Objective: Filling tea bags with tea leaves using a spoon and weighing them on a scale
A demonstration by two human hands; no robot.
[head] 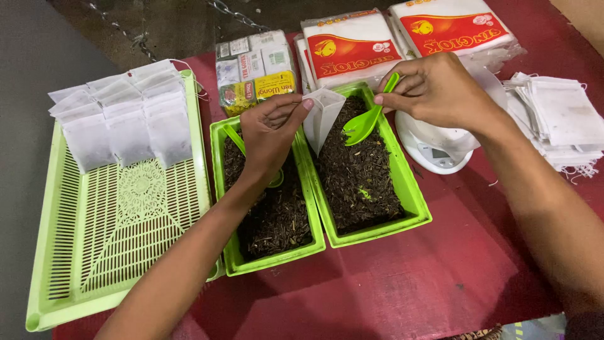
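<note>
Fingers of the left hand (267,135) pinch an open sachet (322,116); the right hand (434,88) grips a green spoon (368,116) over 2 trays (415,201) of dried leaves.

Table's covered in a dark red cloth (402,283), looks kinda dim-lit. At 12 o'clock there's rough dark concrete floor (170,25) with a metal chain (236,16) lying on it.

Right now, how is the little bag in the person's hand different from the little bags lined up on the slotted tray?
The bag in the left hand, the held bag, is pinched open at its mouth and hangs point down over a green tub of dry leaves. The tray bags lie flat in overlapping rows on the slotted tray, untouched. The right hand brings a green spoon to the held bag only. All are small white pouches.
</note>
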